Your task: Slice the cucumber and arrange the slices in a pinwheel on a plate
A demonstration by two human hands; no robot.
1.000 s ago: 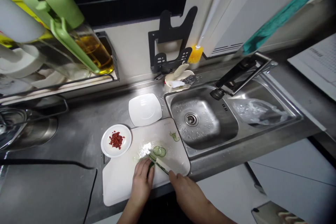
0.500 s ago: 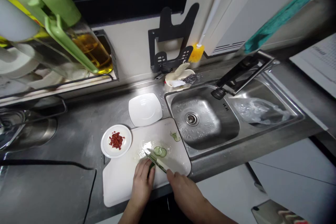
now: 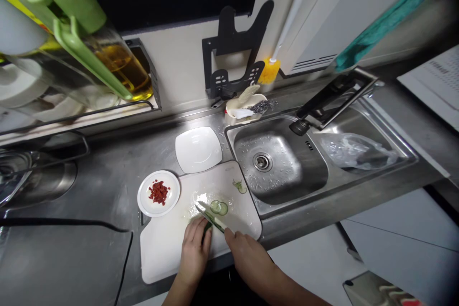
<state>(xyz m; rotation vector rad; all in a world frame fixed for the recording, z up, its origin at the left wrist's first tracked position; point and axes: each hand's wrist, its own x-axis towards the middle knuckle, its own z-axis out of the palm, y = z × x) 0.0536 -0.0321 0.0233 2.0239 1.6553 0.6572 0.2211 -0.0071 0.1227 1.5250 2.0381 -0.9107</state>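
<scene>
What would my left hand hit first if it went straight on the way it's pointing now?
Most likely the knife, held by the right hand: its blade slants across just ahead of the left hand. The exact gap is hard to judge from this one view.

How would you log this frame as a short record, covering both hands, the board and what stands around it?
left hand: holds a green vegetable, probably cucumber, on the cutting board
right hand: grips a knife, blade close to the vegetable
on the board: two thin round slices; green scraps near the right edge
round plate: at the board's far left corner, holding small red pieces
square plate: white, beyond the board
sink: right of the board, clear plastic bag in its right-hand section
</scene>
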